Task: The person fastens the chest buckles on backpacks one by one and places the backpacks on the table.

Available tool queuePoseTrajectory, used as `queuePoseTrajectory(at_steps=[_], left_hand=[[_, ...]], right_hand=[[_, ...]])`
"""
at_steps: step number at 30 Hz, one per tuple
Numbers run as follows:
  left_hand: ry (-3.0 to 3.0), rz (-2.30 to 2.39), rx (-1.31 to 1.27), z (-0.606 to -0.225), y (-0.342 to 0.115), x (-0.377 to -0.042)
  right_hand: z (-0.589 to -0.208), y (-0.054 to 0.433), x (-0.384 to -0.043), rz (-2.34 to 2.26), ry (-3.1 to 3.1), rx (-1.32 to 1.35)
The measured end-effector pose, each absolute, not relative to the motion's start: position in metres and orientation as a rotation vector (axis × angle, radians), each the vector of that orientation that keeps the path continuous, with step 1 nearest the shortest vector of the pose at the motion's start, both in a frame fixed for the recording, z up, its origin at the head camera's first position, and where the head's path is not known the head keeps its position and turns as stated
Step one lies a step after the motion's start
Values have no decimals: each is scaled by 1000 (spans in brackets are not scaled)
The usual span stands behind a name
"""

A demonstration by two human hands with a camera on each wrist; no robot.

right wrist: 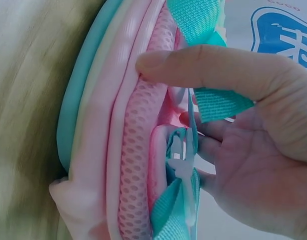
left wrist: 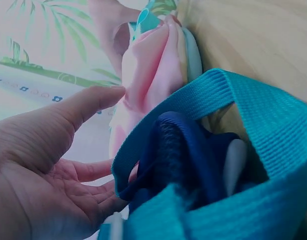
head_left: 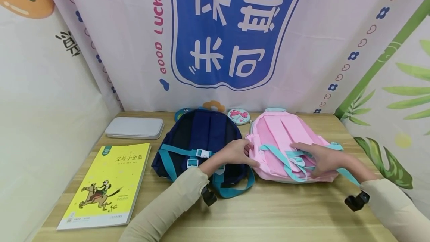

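A pink backpack (head_left: 268, 132) lies with its straps facing up on the right side of the table. At its left edge is my left hand (head_left: 236, 152), the thumb touching the pink fabric (left wrist: 148, 65) and the fingers spread apart from it. My right hand (head_left: 324, 158) is over the bag's lower right part. Its thumb rests on the mesh edge (right wrist: 146, 95), while the fingers reach behind the turquoise strap (right wrist: 196, 20) and white buckle (right wrist: 183, 170). Left of it lies a navy backpack (head_left: 209, 126), straps up, its turquoise strap (left wrist: 213, 90) close beside my left hand.
A yellow book (head_left: 111, 174) lies at the left of the wooden table (head_left: 235, 219), with a light grey case (head_left: 134, 127) behind it. A round pouch (head_left: 239, 116) sits between the backpacks at the back. Printed cloth (head_left: 141, 47) hangs behind the table.
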State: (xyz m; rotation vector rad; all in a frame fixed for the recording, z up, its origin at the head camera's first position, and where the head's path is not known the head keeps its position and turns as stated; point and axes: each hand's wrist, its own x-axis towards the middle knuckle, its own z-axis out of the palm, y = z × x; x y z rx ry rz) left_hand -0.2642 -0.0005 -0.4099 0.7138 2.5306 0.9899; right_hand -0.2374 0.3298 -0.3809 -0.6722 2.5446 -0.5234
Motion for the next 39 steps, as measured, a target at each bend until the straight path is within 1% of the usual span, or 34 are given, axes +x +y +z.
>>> queuePoseTrajectory(at_steps=[8, 15, 26, 33, 39], left_hand=[[2569, 1037, 760, -396, 2, -270], [2572, 1082, 817, -382, 15, -269], [2550, 1074, 928, -388, 53, -270], [2595, 1050, 1015, -393, 80, -267], [2626, 1005, 1032, -395, 101, -266]], right_hand=[[-373, 333, -240, -553, 2550, -703], [-366, 335, -242, -553, 2515, -677], [-360, 337, -246, -645, 2455, -713], [-360, 341, -247, -638, 2459, -710], [-361, 343, -247, -610, 2471, -688]])
